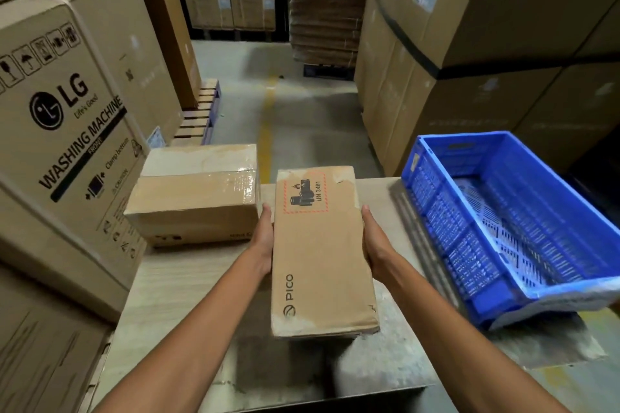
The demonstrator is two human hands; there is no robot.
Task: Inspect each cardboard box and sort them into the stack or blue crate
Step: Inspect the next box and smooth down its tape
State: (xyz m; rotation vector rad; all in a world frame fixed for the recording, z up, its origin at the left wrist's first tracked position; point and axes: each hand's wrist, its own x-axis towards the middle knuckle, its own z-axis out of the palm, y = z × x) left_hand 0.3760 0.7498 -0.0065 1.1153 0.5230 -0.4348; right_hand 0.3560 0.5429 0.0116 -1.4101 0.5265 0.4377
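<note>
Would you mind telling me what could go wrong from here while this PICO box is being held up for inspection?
1. The PICO box is held only by the left hand and right hand pressing its long sides, with no support visible underneath; it might slip.
2. It bears a UN 3481 battery label and shows scuffed, torn corners, so a drop could matter.
3. The blue crate overhangs the table edge and may tip when loaded.

The pale wood-grain table [174, 285] bears a taped brown cardboard box [196, 196] at its far left corner and an empty blue perforated plastic crate [446, 208] along its right edge, the crate's near end jutting past that edge.
</note>
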